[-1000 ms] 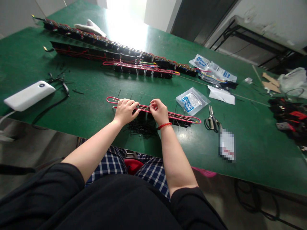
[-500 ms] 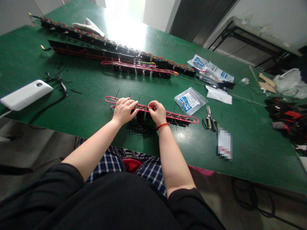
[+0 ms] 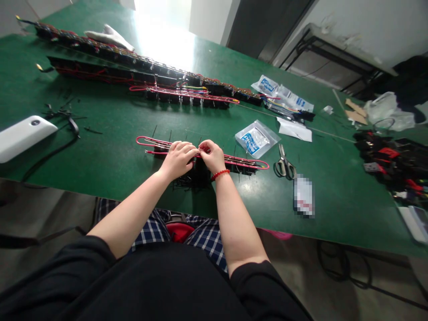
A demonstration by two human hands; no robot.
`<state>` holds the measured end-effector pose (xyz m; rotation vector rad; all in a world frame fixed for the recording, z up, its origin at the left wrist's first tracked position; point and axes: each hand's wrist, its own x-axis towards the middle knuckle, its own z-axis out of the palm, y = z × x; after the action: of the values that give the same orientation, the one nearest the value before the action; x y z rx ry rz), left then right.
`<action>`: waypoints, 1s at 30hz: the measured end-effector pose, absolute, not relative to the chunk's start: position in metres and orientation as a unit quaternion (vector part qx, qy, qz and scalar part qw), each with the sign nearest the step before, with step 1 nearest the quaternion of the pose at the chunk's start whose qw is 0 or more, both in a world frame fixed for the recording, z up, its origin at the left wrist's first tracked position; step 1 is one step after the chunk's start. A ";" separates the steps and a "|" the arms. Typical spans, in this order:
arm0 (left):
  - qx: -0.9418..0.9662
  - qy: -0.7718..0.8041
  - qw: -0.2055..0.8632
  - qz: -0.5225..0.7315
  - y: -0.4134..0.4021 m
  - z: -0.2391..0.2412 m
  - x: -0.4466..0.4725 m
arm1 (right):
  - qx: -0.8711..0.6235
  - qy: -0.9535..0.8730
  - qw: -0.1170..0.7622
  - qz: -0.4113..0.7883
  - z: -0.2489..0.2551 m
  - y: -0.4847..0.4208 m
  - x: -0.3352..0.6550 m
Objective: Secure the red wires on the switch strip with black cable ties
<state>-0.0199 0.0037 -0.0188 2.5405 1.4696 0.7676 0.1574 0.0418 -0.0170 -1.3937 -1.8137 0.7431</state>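
A long strip of black parts wired with red wire [image 3: 244, 161] lies across the green table [image 3: 110, 156] in front of me. My left hand [image 3: 179, 158] rests on its middle, fingers curled over the wires. Close beside it, my right hand [image 3: 212, 155], with a red bead bracelet at the wrist, pinches something small on the strip; the two hands nearly touch. A heap of loose black cable ties [image 3: 187, 180] lies just under my hands at the table's near side.
Longer wired strips [image 3: 140, 78] lie at the back. Scissors [image 3: 284, 164] and a small plastic bag [image 3: 256, 139] sit right of my hands, more bags [image 3: 284, 96] beyond. A white power bank [image 3: 22, 136] with cable is at left. Black and red parts [image 3: 388, 158] pile at right.
My left hand has slid right along the strip until it nearly meets my right hand. The camera has shifted a little, so everything sits further left in view.
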 end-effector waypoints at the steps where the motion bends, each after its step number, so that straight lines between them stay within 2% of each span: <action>1: 0.834 0.487 0.055 0.253 0.004 -0.019 -0.018 | -0.542 -0.702 0.360 0.288 -0.017 0.042 0.157; 30: 0.817 0.489 0.050 0.302 0.005 -0.032 -0.018 | -0.550 -0.698 0.356 0.287 -0.016 0.041 0.157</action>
<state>-0.0176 0.0051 -0.0319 2.4870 1.4885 0.9196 0.1569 0.0415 -0.0161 -1.4214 -1.8034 0.7421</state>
